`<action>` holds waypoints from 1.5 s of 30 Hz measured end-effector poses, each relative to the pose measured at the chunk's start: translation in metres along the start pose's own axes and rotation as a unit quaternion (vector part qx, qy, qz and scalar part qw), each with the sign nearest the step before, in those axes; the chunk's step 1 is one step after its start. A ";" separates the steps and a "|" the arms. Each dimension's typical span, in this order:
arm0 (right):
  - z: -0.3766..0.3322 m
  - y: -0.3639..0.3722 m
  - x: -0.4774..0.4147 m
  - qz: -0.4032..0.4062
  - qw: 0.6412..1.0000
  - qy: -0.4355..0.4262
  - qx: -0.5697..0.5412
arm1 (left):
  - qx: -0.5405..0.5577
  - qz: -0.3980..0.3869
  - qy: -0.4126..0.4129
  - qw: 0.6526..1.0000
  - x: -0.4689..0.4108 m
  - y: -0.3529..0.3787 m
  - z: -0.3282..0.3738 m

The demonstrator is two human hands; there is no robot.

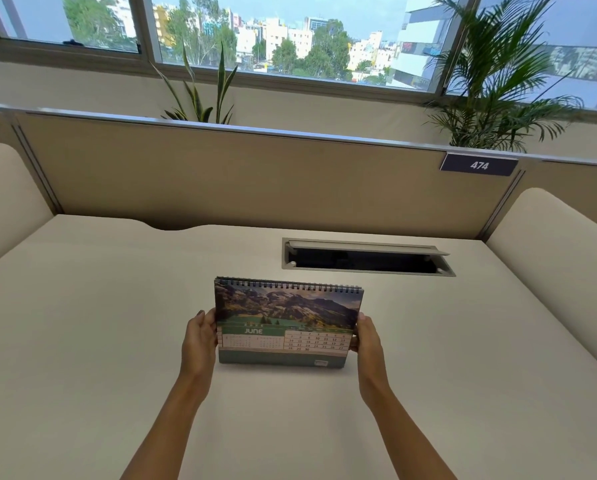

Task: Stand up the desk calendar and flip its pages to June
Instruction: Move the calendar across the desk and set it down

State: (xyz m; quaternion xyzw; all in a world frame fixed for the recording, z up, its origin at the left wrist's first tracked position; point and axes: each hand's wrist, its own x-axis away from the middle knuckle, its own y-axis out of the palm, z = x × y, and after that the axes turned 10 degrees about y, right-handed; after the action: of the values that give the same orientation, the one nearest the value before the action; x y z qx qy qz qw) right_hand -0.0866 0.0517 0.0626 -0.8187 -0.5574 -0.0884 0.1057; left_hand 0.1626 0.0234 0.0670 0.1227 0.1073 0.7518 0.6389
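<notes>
The spiral-bound desk calendar (pixel 286 320) stands upright on the cream desk (pixel 117 341), near its middle. The facing page carries a mountain photo above a green band reading JUNE and a date grid. My left hand (pixel 200 337) grips the calendar's left edge, fingers wrapped behind it. At the right edge, my right hand (pixel 366 337) holds it the same way. The calendar's bottom edge rests on the desk surface.
An open cable hatch (pixel 366 258) is sunk into the desk behind and to the right of the calendar. A beige partition (pixel 255 174) with a "474" label (pixel 479 165) closes the far side. Padded dividers flank both sides; plants stand behind.
</notes>
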 end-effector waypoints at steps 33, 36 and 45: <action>-0.075 0.173 -0.166 -0.020 0.999 -0.026 0.000 | -0.023 0.045 0.063 0.997 -0.217 -0.042 0.056; -0.072 0.183 -0.183 -0.019 1.000 -0.012 0.004 | -0.031 0.048 0.063 0.996 -0.236 -0.042 0.050; -0.057 0.195 -0.206 0.000 1.000 -0.015 0.023 | -0.031 0.059 0.051 0.996 -0.263 -0.048 0.032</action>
State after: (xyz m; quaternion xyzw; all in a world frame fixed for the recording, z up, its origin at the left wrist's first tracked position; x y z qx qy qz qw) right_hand 0.0190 -0.2178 0.0488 -0.8174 -0.5607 -0.0631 0.1162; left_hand 0.2583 -0.2279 0.0699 0.0708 0.1090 0.7965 0.5904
